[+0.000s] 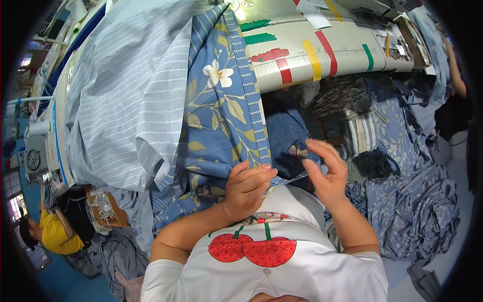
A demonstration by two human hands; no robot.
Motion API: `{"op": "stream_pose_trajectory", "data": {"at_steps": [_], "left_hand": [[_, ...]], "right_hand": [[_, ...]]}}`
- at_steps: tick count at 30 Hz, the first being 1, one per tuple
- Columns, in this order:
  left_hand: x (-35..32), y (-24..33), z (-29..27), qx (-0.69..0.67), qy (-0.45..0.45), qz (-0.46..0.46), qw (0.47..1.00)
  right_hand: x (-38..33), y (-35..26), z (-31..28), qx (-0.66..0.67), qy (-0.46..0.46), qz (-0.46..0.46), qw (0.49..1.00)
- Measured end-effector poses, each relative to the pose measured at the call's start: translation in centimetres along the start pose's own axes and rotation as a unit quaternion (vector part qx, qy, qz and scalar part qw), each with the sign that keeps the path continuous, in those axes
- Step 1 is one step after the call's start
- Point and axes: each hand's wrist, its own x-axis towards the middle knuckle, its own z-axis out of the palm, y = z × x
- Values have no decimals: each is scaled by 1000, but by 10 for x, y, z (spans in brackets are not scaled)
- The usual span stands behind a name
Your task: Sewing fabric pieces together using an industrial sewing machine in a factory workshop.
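Note:
My left hand (247,190) is closed on the lower end of a blue floral cloth (214,131), at the corner by its stitched edge. White flowers and olive leaves cover this side. A paler blue striped side (136,95) of what looks like the same cloth spreads to the left over the table. To the right of the cloth, my right hand (329,176) is raised with thumb and forefinger apart, and no held thing shows between them. Dark denim cloth (287,136) lies behind the gap between my hands.
A pale machine table (282,45) with a ruler scale and red, yellow and green tape runs across the far side. Heaped floral cloth (412,211) lies at right. A person in yellow (58,231) is at far left, near a cardboard box (108,206).

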Motion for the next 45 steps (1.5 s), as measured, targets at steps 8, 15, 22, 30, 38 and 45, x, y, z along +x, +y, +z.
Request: {"op": "stream_pose_trajectory", "data": {"at_steps": [8,15,22,30,38,45], "left_hand": [[0,1,0,-18,13,7,1000],[13,9,-24,53,-44,45,997],[36,9,-98,374,154,-165,900],[1,26,-111,203,70,-159,964],[32,60,-115,20,-92,-157,983],[97,93,-125,107,-228,10,968]], "right_hand": [[48,6,41,-196,-61,-459,865],[62,4,40,-144,-147,-470,858],[59,-4,41,-155,-142,-471,857],[55,-6,38,-142,-128,-449,873],[50,-14,31,-136,-125,-443,878],[47,-32,19,-142,-115,-430,884]]}}
